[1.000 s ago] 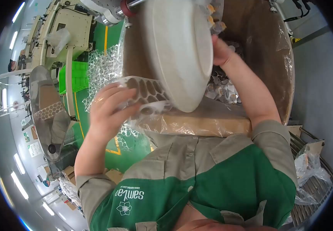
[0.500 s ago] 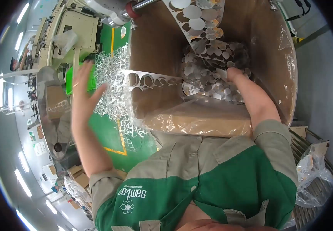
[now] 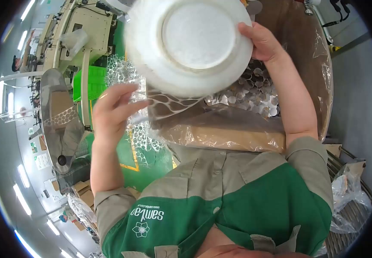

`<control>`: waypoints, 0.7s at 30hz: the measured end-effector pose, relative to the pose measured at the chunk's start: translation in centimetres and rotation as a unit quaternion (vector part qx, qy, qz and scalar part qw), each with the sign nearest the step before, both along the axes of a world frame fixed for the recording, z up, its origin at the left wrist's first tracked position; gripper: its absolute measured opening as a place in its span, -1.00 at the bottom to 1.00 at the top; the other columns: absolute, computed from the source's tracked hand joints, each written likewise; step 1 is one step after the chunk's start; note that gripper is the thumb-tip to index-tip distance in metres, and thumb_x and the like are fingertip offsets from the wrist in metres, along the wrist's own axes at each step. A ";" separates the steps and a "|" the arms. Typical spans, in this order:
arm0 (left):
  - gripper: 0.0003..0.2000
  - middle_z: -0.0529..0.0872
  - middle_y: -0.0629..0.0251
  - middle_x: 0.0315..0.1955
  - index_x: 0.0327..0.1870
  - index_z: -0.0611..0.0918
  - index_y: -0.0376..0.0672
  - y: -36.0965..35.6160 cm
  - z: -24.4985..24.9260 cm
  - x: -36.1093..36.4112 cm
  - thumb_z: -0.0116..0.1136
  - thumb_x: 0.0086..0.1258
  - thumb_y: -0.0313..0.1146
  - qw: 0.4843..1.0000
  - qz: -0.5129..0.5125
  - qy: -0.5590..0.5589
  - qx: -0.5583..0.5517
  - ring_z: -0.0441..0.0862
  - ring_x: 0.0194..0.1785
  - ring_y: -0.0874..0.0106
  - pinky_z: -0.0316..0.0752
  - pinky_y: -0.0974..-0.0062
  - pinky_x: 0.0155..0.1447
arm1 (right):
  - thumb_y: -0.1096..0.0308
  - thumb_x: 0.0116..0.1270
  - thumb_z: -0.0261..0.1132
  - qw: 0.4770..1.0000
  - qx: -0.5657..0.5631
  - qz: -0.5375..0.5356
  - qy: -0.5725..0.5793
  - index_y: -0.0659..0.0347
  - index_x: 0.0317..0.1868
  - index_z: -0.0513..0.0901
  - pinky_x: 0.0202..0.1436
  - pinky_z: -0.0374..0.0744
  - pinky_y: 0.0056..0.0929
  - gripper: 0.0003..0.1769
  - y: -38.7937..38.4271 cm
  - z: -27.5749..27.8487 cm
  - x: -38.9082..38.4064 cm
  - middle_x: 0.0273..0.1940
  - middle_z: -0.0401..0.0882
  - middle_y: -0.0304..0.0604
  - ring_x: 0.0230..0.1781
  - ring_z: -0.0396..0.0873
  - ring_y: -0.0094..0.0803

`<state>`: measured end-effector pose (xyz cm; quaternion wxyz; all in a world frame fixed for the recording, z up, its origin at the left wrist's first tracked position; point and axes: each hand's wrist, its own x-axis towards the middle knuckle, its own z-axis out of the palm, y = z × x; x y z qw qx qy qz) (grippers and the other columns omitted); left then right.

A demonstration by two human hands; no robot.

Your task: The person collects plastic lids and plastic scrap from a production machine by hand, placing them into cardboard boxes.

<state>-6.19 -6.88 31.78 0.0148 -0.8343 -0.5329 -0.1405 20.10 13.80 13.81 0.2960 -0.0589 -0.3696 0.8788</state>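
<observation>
My right hand (image 3: 261, 41) grips the right rim of a large white plate (image 3: 199, 36), thumb on its near face. The plate is tilted up over the box and shows a round raised ring. At the box's left edge, my left hand (image 3: 115, 107) has thumb and fingers apart, fingertips right at a strip with punched-out round holes (image 3: 173, 105). That strip hangs bent and blurred over the box wall. Below the plate, many silvery discs (image 3: 254, 92) lie in the plastic-lined cardboard box (image 3: 224, 133); the plate hides part of them.
Ring-shaped punched scrap (image 3: 147, 144) lies heaped on the green floor left of the box. Beyond it are a green crate (image 3: 93, 84) and a beige machine (image 3: 87, 34). Clear plastic bags (image 3: 349, 193) lie on metal bars at lower right.
My right hand has come up from the discs and now holds the white plate. My left hand has moved down and right to the strip, which now bends.
</observation>
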 end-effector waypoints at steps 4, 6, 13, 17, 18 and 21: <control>-0.82 0.54 -0.06 -0.13 -0.36 0.58 -0.29 -4.2 7.0 -1.4 0.23 0.03 -0.42 0.929 -0.199 -0.136 0.283 0.57 -0.09 0.07 0.58 0.31 -0.03 | 0.11 0.14 0.33 0.978 -0.103 0.135 -0.120 0.25 0.00 0.52 0.05 0.49 -0.36 -0.51 -2.8 -14.4 -1.9 -0.04 0.56 -0.18 -0.05 0.53 -0.41; -0.81 0.56 -0.03 -0.13 -0.19 0.48 -0.31 -11.6 13.9 -8.7 0.08 0.22 -0.42 0.843 -0.038 -0.399 0.359 0.57 -0.04 0.08 0.58 0.23 -0.03 | 0.08 0.00 0.39 0.803 0.243 0.053 -0.541 0.23 0.03 0.51 0.06 0.47 -0.31 -0.40 -3.1 -24.2 1.4 -0.05 0.56 -0.06 -0.01 0.52 -0.32; -0.39 0.27 0.04 0.25 0.26 0.28 -0.18 -16.9 10.8 -31.4 0.15 0.11 -0.37 0.830 0.527 0.176 -0.051 0.19 0.32 0.25 0.10 0.44 0.34 | 0.15 -0.02 0.38 0.530 0.275 0.049 -0.800 0.23 -0.10 0.60 -0.01 0.51 -0.26 -0.52 -3.2 -26.8 8.6 -0.06 0.57 -0.01 -0.06 0.55 -0.16; -0.37 0.31 0.13 0.24 0.27 0.29 -0.22 -1.8 2.9 -8.6 0.21 0.10 -0.42 0.956 0.289 -0.024 -0.045 0.27 0.29 0.26 0.14 0.38 0.32 | 0.13 -0.02 0.40 0.500 0.353 0.105 -0.784 0.19 -0.10 0.61 -0.02 0.52 -0.26 -0.52 -3.3 -25.8 5.7 -0.07 0.58 -0.02 -0.08 0.56 -0.15; -0.32 0.30 0.09 0.25 0.27 0.28 -0.23 0.6 -0.3 -5.1 0.28 0.08 -0.32 0.971 0.224 0.010 -0.078 0.25 0.30 0.24 0.15 0.37 0.32 | 0.12 -0.04 0.42 0.503 0.381 0.133 -0.764 0.20 -0.09 0.61 -0.02 0.52 -0.27 -0.50 -3.0 -24.9 4.5 -0.07 0.57 -0.02 -0.07 0.55 -0.16; -0.04 0.30 -0.05 0.23 0.25 0.28 -0.29 3.0 -11.9 0.9 0.21 -0.09 0.29 0.928 0.133 0.245 -0.248 0.07 0.39 0.17 -0.18 0.04 0.40 | 0.11 -0.07 0.43 0.551 0.470 0.170 -0.669 0.25 -0.12 0.61 -0.02 0.51 -0.27 -0.48 -1.5 -22.3 0.1 -0.11 0.58 0.01 -0.08 0.55 -0.14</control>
